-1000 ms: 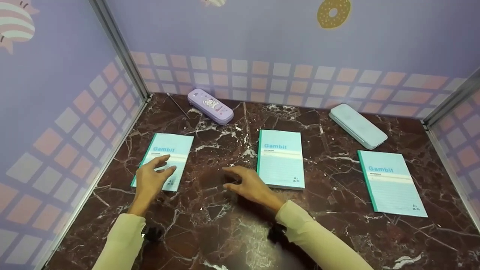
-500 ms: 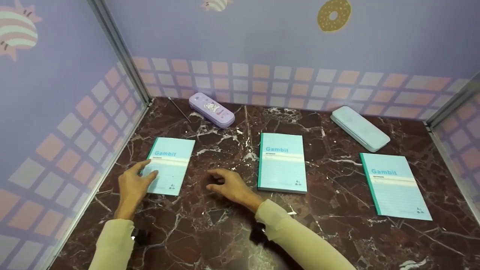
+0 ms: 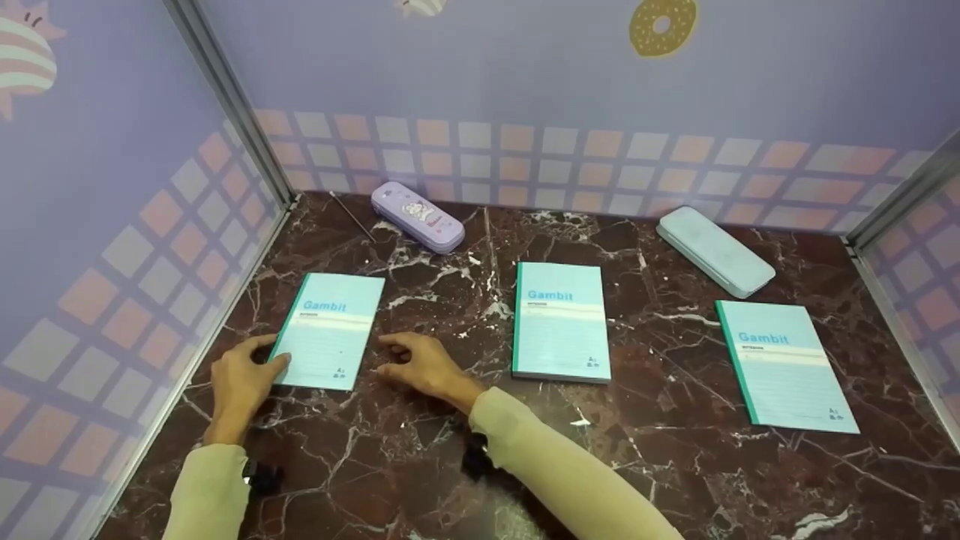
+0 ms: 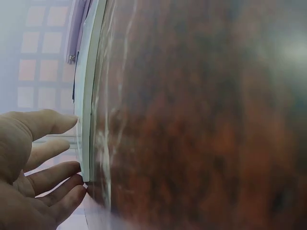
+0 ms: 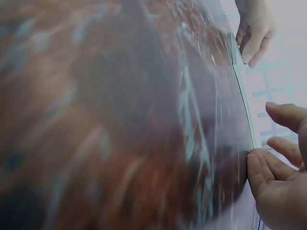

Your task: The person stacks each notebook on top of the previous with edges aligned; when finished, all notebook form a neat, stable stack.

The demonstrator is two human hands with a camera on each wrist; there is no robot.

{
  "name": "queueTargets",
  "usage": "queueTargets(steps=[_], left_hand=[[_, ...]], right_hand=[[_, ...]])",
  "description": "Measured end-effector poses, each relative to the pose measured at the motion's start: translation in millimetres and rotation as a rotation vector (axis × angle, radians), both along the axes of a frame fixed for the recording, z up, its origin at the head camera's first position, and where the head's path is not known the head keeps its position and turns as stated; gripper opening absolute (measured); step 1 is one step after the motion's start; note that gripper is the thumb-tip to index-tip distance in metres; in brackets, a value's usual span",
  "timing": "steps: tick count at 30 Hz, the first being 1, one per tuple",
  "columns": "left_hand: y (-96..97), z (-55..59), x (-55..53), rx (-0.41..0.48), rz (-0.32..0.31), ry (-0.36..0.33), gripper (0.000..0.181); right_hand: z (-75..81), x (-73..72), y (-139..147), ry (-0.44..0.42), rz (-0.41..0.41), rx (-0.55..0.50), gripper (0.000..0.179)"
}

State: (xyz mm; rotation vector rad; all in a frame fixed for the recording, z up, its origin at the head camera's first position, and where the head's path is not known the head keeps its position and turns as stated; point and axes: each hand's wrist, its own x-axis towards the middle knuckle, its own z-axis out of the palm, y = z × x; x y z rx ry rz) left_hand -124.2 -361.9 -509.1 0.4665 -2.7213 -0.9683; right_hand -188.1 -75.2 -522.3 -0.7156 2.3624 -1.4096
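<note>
On the table [image 3: 390,480], on the near side of the purple pencil case [image 3: 418,217], the notebook [image 3: 330,337] between the left hand [image 3: 244,379] and right hand [image 3: 424,364], both relaxed and gripping nothing, should prove light, bendy and slick, best pinched by its long edges.

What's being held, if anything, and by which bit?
The right hand holds nothing. The left hand is at the green spine of the left notebook; I can't tell if it grips.

Three notebooks [image 3: 330,341] lie across a dark, veined table [image 3: 375,465]: one left, one right, one between. A purple case [image 3: 418,217] and thin stick [image 3: 352,217] rest far left, a pale case [image 3: 716,251] far right.
</note>
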Motion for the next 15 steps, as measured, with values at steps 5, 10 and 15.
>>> queueTargets(steps=[5,10,15], left_hand=[[-1.3,1.4,1.0,-0.017,-0.017,0.008,0.043],[-1.6,3.0,3.0,0.03,-0.015,0.0,0.037],[-2.7,2.0,6.3,0.074,0.003,-0.019,0.034]], right_hand=[[-0.9,0.4,-14.2,0.034,0.043,-0.001,0.049],[-0.5,1.3,-22.2,0.092,0.096,0.059,0.043],[-0.7,4.9,-27.0,0.134,0.136,0.144,0.044]])
